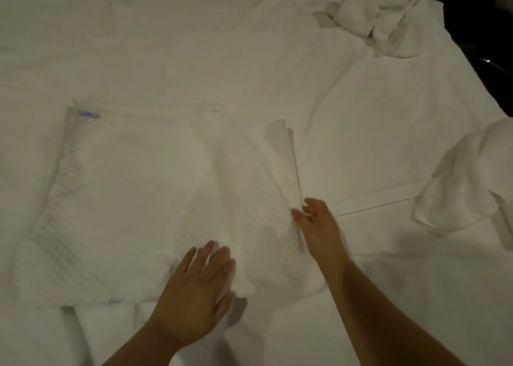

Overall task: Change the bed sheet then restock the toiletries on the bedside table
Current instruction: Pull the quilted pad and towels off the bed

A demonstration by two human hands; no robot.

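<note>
A white waffle-weave bathrobe (133, 199) lies spread on the white bed sheet (194, 46), with a small blue tag near its upper left corner. My left hand (200, 285) lies flat on the robe's lower middle, fingers straight. My right hand (316, 224) pinches the robe's front edge where the lapel (283, 154) folds back. The robe's belt (372, 203) runs off to the right across the sheet.
A crumpled white towel (374, 16) sits at the bed's far right corner. Another bunched white cloth (472, 182) lies at the right edge. Beyond the bed's right side the floor is dark. Loose sheet folds bunch at the near edge.
</note>
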